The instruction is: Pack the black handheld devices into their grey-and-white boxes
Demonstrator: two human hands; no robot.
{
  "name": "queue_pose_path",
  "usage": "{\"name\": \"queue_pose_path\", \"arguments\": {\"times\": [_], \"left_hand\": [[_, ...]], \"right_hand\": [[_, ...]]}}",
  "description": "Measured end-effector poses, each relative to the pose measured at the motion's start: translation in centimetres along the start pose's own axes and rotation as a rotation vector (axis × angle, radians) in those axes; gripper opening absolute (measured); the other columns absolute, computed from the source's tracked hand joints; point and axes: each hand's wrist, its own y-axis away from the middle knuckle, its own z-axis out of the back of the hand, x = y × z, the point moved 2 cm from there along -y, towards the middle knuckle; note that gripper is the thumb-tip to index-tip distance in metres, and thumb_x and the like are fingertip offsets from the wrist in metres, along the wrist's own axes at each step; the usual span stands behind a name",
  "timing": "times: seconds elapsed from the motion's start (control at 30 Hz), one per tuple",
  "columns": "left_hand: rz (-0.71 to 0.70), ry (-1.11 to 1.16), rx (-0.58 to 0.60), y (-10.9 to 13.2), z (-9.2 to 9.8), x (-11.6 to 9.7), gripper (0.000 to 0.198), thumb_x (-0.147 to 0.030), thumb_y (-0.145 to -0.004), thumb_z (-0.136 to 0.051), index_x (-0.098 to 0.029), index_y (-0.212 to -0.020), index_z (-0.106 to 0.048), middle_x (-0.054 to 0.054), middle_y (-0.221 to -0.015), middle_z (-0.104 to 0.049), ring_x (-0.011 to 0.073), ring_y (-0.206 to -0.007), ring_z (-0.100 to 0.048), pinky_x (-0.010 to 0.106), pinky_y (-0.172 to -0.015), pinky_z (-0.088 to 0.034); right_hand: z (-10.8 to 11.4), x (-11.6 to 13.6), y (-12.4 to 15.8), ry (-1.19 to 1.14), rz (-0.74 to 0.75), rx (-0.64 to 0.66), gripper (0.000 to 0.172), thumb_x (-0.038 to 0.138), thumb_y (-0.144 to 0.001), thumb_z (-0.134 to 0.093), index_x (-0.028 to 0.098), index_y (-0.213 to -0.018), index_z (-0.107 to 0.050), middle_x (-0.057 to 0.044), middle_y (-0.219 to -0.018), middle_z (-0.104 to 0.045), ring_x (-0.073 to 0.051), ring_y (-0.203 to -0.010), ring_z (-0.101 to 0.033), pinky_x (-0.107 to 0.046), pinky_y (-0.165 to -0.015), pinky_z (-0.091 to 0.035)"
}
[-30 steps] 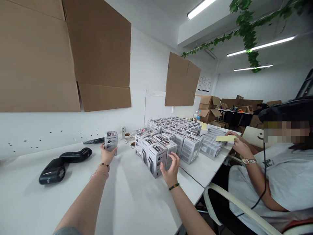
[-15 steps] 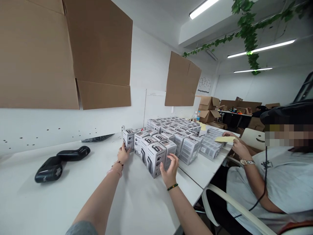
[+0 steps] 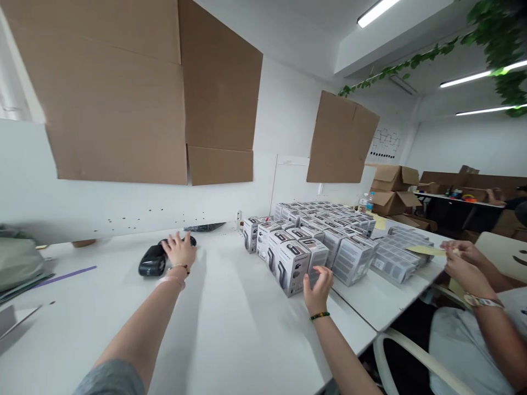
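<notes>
White table (image 3: 230,334) under cardboard sheets (image 3: 123,99) on the wall, with rows of white boxes (image 3: 325,216) standing upright on it. Left hand (image 3: 178,249) lies open, fingers spread, on a black device (image 3: 153,261) at the table's far side. Right hand (image 3: 318,291) curls against a white box (image 3: 315,255) at the front corner of the rows, grip impossible to tell. Nearby, a co-worker's hands (image 3: 465,269) hold a yellow slip (image 3: 426,250)

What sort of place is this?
Probably a makeshift packing room or small warehouse: rows of product boxes on a long white table, cardboard sheets on the wall, and open cartons stacked behind.
</notes>
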Motion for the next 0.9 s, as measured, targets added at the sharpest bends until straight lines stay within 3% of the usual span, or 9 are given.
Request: {"name": "queue_pose_path", "arguments": {"times": [0.1, 0.2, 0.33, 0.53, 0.63, 0.73, 0.8, 0.9], "left_hand": [[0.089, -0.076, 0.051, -0.7, 2.6, 4.1, 0.049, -0.032, -0.096, -0.049, -0.023, -0.143, -0.043, 0.019, -0.154, -0.035, 0.0462, -0.142, -0.025, 0.075, -0.102, -0.027], [0.106, -0.129, 0.151, -0.7, 3.7, 5.9, 0.045, -0.034, -0.092, -0.058, -0.021, -0.134, -0.051, 0.015, -0.146, -0.046, 0.0386, -0.134, -0.042, 0.065, -0.103, -0.037], [0.051, -0.157, 0.232, 1.0, 4.0, 5.6, 0.037, -0.034, -0.092, -0.061, -0.018, -0.125, -0.056, 0.01, -0.131, -0.057, 0.0255, -0.114, -0.059, 0.049, -0.094, -0.051], [-0.121, -0.122, 0.25, 6.4, 5.8, 5.1, 0.037, -0.034, -0.092, -0.06, -0.017, -0.125, -0.056, 0.01, -0.128, -0.059, 0.0243, -0.109, -0.061, 0.047, -0.091, -0.053], [-0.197, -0.111, 0.185, 7.8, 8.8, 7.3, 0.038, -0.035, -0.093, -0.059, -0.018, -0.126, -0.055, 0.01, -0.13, -0.058, 0.0246, -0.111, -0.061, 0.047, -0.093, -0.053], [-0.161, -0.163, 0.101, 8.2, 13.5, 12.3, 0.037, -0.035, -0.093, -0.058, -0.019, -0.127, -0.055, 0.01, -0.132, -0.056, 0.0247, -0.113, -0.06, 0.048, -0.094, -0.052], [-0.05, -0.235, 0.057, 8.5, 16.8, 16.6, 0.038, -0.034, -0.093, -0.059, -0.019, -0.127, -0.055, 0.01, -0.132, -0.056, 0.0252, -0.113, -0.06, 0.048, -0.095, -0.051], [0.152, -0.358, 0.018, 10.1, 20.2, 22.3, 0.039, -0.033, -0.092, -0.061, -0.018, -0.127, -0.055, 0.011, -0.132, -0.056, 0.0269, -0.116, -0.058, 0.051, -0.096, -0.05]], "right_hand": [[-0.2, -0.1, 0.1, 0.008, -0.002, -0.009, 0.02, 0.034, -0.085, -0.049, 0.02, -0.1, -0.047, -0.01, -0.1, -0.05, -0.029, -0.093, -0.048, -0.045, -0.081, -0.038], [-0.3, -0.1, 0.2, 0.027, 0.014, -0.017, 0.02, 0.034, -0.083, -0.049, 0.02, -0.097, -0.048, -0.01, -0.098, -0.05, -0.029, -0.092, -0.049, -0.046, -0.081, -0.038], [0.0, 0.0, 0.0, 0.032, 0.055, -0.015, 0.02, 0.035, -0.082, -0.05, 0.02, -0.095, -0.048, -0.009, -0.094, -0.051, -0.03, -0.091, -0.049, -0.047, -0.079, -0.039], [1.7, 1.8, -1.2, -0.087, 0.074, -0.065, 0.022, 0.041, -0.081, -0.053, 0.023, -0.091, -0.045, -0.009, -0.087, -0.048, -0.031, -0.084, -0.047, -0.054, -0.077, -0.039], [2.1, 5.0, -0.5, -0.185, 0.065, -0.086, 0.02, 0.041, -0.083, -0.053, 0.025, -0.092, -0.044, -0.01, -0.088, -0.047, -0.033, -0.087, -0.047, -0.057, -0.08, -0.038], [1.1, 10.4, 1.1, -0.302, 0.081, 0.017, 0.019, 0.039, -0.086, -0.049, 0.024, -0.096, -0.044, -0.01, -0.092, -0.049, -0.032, -0.09, -0.05, -0.055, -0.081, -0.042], [-0.6, 14.8, 2.2, -0.384, 0.106, 0.178, 0.017, 0.036, -0.088, -0.046, 0.023, -0.098, -0.046, -0.009, -0.091, -0.052, -0.029, -0.087, -0.054, -0.05, -0.079, -0.047], [-4.2, 21.6, 3.6, -0.485, 0.151, 0.526, 0.015, 0.031, -0.089, -0.047, 0.022, -0.1, -0.053, -0.004, -0.084, -0.058, -0.02, -0.074, -0.06, -0.036, -0.071, -0.052]]}}
